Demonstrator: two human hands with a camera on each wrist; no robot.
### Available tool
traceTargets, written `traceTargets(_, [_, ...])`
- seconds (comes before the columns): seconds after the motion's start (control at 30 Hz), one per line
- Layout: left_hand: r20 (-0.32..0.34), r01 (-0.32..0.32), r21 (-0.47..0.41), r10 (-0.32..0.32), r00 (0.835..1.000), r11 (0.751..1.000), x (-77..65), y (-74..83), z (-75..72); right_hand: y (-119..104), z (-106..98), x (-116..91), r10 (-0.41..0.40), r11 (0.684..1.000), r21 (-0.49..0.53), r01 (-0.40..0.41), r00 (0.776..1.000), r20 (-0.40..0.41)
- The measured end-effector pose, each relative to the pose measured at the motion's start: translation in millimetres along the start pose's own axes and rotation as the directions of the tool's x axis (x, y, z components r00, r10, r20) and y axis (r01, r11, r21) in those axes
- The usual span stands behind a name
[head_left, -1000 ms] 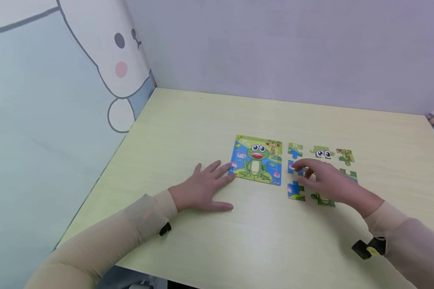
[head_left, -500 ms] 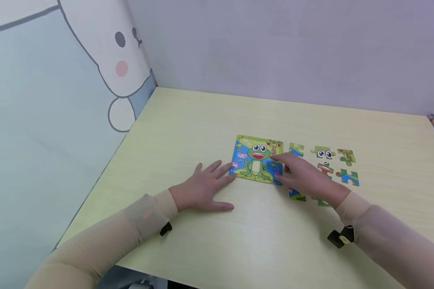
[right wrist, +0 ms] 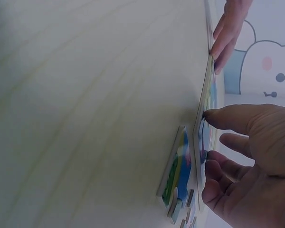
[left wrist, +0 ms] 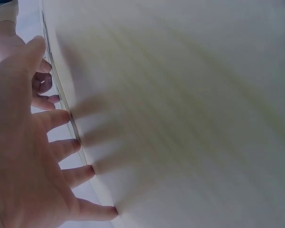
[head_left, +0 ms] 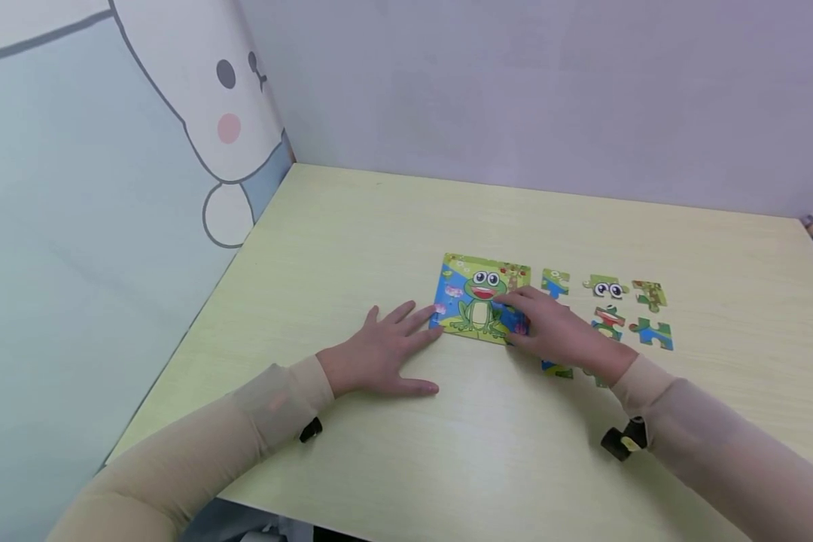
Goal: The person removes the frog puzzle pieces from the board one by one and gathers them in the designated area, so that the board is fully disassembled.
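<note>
Flat on the table lies a square frog puzzle board (head_left: 479, 309). My left hand (head_left: 379, 354) rests palm down with fingers spread, its fingertips touching the board's left edge. Over the board's right half, my right hand (head_left: 562, 331) pinches a puzzle piece (right wrist: 204, 137) between thumb and fingers; most of the piece is hidden by the hand. Several loose puzzle pieces lie right of the board, among them one with the frog's eyes (head_left: 607, 287), one with its mouth (head_left: 608, 316), and a blue-green one (head_left: 653, 333). Some pieces are partly covered by the right hand.
The pale wooden table (head_left: 352, 226) meets a plain wall (head_left: 515, 90) at the back and a wall with a cartoon animal (head_left: 196, 98) at the left. Its front edge shows at the lower left.
My right hand has moved left from the loose pieces onto the board's right half, bringing a puzzle piece over. The left hand has stayed in place.
</note>
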State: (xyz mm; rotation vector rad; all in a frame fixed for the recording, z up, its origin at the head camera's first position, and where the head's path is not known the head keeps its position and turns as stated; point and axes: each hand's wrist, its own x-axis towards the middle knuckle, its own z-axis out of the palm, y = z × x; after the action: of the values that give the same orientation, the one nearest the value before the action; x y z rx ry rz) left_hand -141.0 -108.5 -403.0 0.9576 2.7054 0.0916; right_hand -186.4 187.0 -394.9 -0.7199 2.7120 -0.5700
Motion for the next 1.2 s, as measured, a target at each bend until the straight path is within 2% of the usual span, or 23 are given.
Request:
traceTargets(0.23, [0.006,-0.005,-0.015,0.005,1.0,1.0,-0.7,0.8,-2.0,0,-2,2,-0.002,1.0,-0.017,0.002,1.0,0.024])
traceTargets(0.4, [0.011,0.0,-0.024,0.0,1.0,1.0,-1.1,1.4,-2.6,0,-2,3,-0.053,0.998,-0.041,0.052,0.999,-0.011])
traceTargets(0.83, [0.007,-0.002,-0.013,0.002,1.0,1.0,0.1,-0.6,-0.6,-3,-4,-2,-0.054,0.992,0.114,0.057,0.998,-0.032])
traceTargets(0.93, [0.009,-0.002,-0.019,0.002,1.0,1.0,0.4,0.2,-0.5,-3,-9,-11,-0.036,0.987,0.154,0.039,0.999,-0.023])
traceTargets(1.03, [0.014,-0.003,-0.023,0.003,1.0,1.0,0.9,1.5,-0.6,1,-18,-27,-0.01,0.989,0.147,0.013,1.0,-0.021])
traceTargets(1.2, [0.011,-0.008,-0.019,0.008,1.0,1.0,0.9,1.7,-0.6,26,-33,-63,0.023,0.994,0.104,-0.017,0.998,-0.061])
